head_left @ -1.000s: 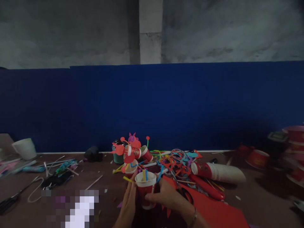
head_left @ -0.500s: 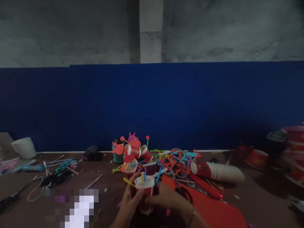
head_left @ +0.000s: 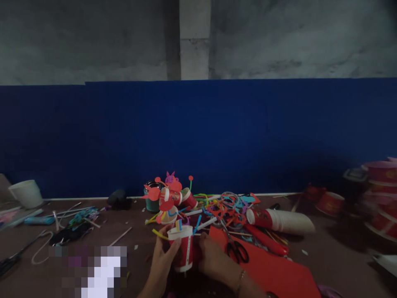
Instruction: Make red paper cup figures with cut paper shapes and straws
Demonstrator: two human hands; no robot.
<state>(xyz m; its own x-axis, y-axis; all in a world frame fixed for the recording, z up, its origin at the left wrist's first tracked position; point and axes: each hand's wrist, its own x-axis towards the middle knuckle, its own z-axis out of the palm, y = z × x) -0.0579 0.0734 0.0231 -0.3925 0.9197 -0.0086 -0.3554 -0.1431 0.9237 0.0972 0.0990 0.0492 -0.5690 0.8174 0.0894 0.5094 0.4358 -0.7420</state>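
Note:
A red paper cup (head_left: 185,250) with a white rim stands nearly upright in my left hand (head_left: 163,256), whose fingers wrap its left side. Yellow and blue straw pieces stick out from the cup's sides, and a striped bundle shows at its rim. My right hand (head_left: 214,256) is just right of the cup, apart from it, slightly blurred, its fingertips hidden. Beyond the cup are a decorated red cup (head_left: 171,196) with red paper shapes and a teal-looking jar (head_left: 151,203). Black-handled scissors (head_left: 238,252) lie on a red sheet (head_left: 273,269), right of my right hand.
Stacked paper cups (head_left: 279,221) lie on their side at the right. A pile of coloured cut-outs and straws (head_left: 229,207) covers the table's back middle. A white cup (head_left: 26,193) stands far left; stacked red bowls (head_left: 383,198) stand far right. A blue panel (head_left: 198,136) rises behind.
My right hand has come off the cup and moved right. The cup, still in my left hand, has shifted slightly left and turned, showing a white strip on its side.

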